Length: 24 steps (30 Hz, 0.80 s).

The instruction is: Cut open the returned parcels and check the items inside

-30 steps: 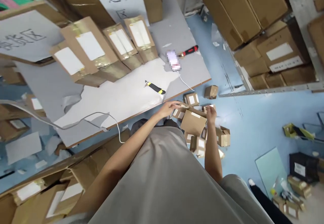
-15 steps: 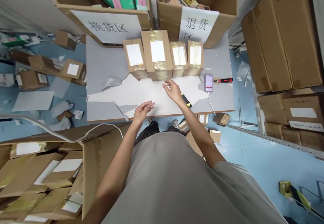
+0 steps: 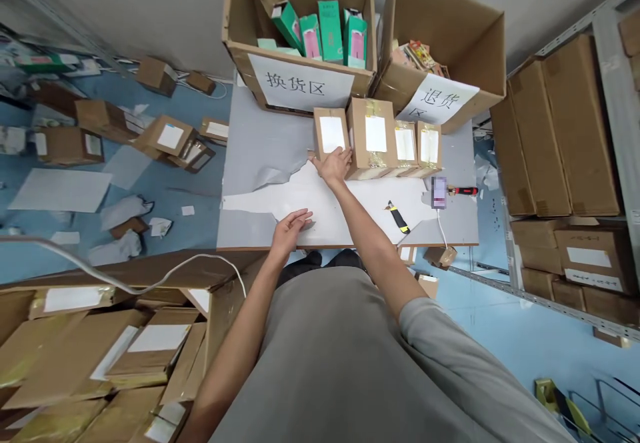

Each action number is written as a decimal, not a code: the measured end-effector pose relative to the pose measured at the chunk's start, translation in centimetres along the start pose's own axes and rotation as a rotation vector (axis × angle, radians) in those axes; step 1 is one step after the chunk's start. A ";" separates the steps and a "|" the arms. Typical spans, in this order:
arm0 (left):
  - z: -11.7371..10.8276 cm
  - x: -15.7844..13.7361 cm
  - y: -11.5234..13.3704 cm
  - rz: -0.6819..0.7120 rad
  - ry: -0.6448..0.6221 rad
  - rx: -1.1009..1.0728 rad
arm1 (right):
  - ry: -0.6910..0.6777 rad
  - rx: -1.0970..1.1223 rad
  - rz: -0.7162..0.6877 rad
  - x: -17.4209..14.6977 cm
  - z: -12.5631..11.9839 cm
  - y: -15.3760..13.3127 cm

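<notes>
From the head view, I see a person in a grey shirt at a desk [image 3: 243, 156]. The right hand [image 3: 334, 165] spreads across the lower end of a small labelled carton [image 3: 330, 129], thumb at its left corner, fingers toward its right side. The grip touches the carton; I cannot tell whether it is clenched on it. That arm stretches forward over the desk. The carton stands leftmost in a row, next to a larger carton [image 3: 375, 133]. The left hand [image 3: 290, 233] is free, its grip loose and part open, fingers pointing right, above the desk's near edge, forearm angled up from the lower left. A black-and-yellow tool [image 3: 399, 218] lies to the right.
</notes>
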<state>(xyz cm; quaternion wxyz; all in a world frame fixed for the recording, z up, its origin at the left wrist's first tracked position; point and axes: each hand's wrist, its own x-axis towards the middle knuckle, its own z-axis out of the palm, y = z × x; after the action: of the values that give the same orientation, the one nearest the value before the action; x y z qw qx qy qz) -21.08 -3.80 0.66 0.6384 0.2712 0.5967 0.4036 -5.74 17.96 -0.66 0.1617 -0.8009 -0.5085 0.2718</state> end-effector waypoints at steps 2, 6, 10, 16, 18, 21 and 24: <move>-1.1 -0.2 0.3 0.006 -0.004 -0.005 | 0.025 -0.041 0.098 0.6 0.6 -1.3; -2.9 0.1 0.5 0.036 0.004 -0.003 | 0.001 0.025 0.196 1.2 -0.1 -1.7; -4.4 1.9 -0.2 0.073 0.038 0.052 | -0.056 0.029 0.000 -1.2 -2.2 2.1; -4.8 5.0 -2.4 0.058 0.195 0.198 | -0.326 0.013 -0.484 -9.8 -7.4 12.8; -4.6 5.0 -3.6 0.060 0.160 0.278 | -0.446 -0.001 -0.581 -12.0 -8.9 15.7; -3.8 4.0 -5.6 0.042 -0.021 0.364 | -0.582 -0.044 -0.625 -13.7 -10.0 19.0; -2.8 2.5 -7.3 -0.014 -0.109 0.373 | -0.603 -0.012 -0.587 -14.6 -9.9 21.5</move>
<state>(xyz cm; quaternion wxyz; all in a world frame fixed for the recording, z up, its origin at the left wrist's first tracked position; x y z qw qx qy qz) -22.46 -5.97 -7.15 0.6112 0.4021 0.6276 0.2661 10.96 -4.32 -0.27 0.0713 -0.5075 -0.7412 0.4335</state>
